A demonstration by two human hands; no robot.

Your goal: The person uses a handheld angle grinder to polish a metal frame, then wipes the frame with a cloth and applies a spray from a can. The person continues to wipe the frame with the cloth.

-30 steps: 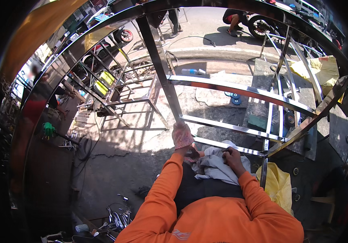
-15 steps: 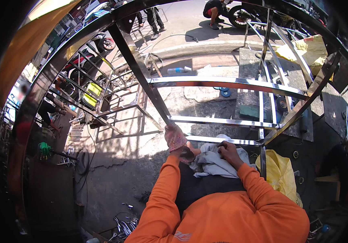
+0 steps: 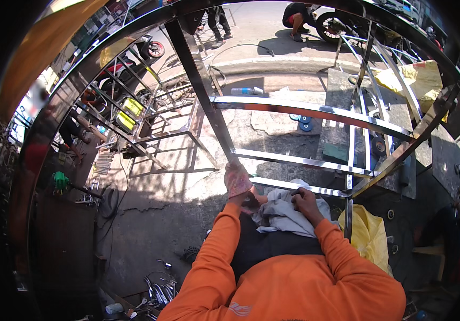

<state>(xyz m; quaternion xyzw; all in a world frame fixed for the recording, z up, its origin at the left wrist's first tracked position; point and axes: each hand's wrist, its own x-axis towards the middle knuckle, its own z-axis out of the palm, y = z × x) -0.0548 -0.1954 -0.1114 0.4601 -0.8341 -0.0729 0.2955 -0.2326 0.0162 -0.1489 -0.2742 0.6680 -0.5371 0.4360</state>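
We count two hands, so one left hand and one right hand, plus one grey cloth. There's one big metal frame right over us, and we make it three long crossbars. Then we've got two yellow sacks, one plastic bottle, two motorcycles and at least two blue discs. Metal scraps? Honestly, too jumbled for us to count.

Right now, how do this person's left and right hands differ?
The left hand is in a pinkish covering, perhaps a glove; the right hand is bare.
The left hand is at a slanting metal bar; the right hand is at the grey cloth, fingers curled.
Both come from orange sleeves.
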